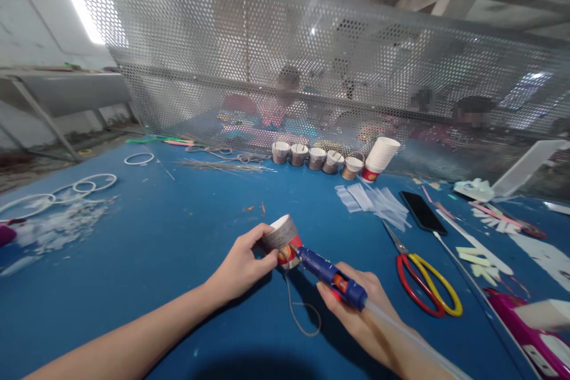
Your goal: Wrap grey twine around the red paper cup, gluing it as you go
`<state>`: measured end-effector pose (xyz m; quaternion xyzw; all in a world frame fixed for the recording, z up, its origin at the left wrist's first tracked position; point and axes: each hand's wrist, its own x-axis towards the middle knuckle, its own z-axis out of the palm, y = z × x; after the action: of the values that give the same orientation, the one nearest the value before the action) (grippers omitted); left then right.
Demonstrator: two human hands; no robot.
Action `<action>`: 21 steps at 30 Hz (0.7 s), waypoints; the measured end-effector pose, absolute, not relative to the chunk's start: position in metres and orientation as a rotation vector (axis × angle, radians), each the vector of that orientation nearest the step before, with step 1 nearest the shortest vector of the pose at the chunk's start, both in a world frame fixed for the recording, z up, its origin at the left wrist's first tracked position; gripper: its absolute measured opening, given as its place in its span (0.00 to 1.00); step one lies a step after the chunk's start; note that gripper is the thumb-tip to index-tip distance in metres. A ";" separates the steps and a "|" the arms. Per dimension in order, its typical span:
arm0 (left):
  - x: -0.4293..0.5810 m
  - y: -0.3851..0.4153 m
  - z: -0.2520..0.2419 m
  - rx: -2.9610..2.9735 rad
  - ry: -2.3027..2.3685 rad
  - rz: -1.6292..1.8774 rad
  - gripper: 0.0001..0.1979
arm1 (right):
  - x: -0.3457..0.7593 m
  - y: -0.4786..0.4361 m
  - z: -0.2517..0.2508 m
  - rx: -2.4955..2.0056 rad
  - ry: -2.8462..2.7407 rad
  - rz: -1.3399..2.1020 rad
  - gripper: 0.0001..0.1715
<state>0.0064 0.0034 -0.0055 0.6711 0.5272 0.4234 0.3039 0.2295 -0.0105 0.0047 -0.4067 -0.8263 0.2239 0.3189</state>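
A small red and white paper cup [291, 254], its upper part wrapped in grey cord, is held tilted in my left hand [247, 261], fingers on its left side. The loose end of the grey cord [291, 309] hangs below the cup and curls on the blue table. My right hand [360, 303] is wrapped round a blue glue gun [320, 267], whose nozzle points left and meets or nearly meets the cup's side just under the cord. A clear glue stick runs out of the gun's back end over my right wrist.
Several cord-wrapped cups [316, 158] and a stack of paper cups [380, 157] line the perforated metal screen [200, 41]. Right lie scissors [418, 279], a phone [423, 212], clear strips [374, 202] and a magenta power strip [525, 332]. Left are white rings [84, 187] and scraps [66, 225]. People sit beyond the screen.
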 end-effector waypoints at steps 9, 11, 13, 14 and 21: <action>0.004 0.004 -0.006 1.768 1.364 1.151 0.03 | 0.228 -0.012 0.011 -1.091 -2.149 0.669 0.16; 0.004 0.004 -0.007 1.769 1.355 1.147 0.02 | 0.228 -0.011 0.012 -1.115 -2.124 0.691 0.17; 0.003 0.004 -0.006 1.767 1.355 1.142 0.02 | 0.229 -0.010 0.013 -1.147 -2.096 0.705 0.18; 0.003 0.004 -0.006 1.765 1.354 1.143 0.02 | 0.229 -0.010 0.014 -1.154 -2.089 0.707 0.18; 0.002 0.004 -0.003 1.780 1.326 1.153 0.01 | 0.230 -0.012 0.012 -1.100 -2.119 0.673 0.18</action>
<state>0.0022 0.0037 -0.0031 0.6754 0.5033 0.4376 0.3146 0.2298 -0.0115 0.0115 -0.4195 -0.8081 0.2565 0.3243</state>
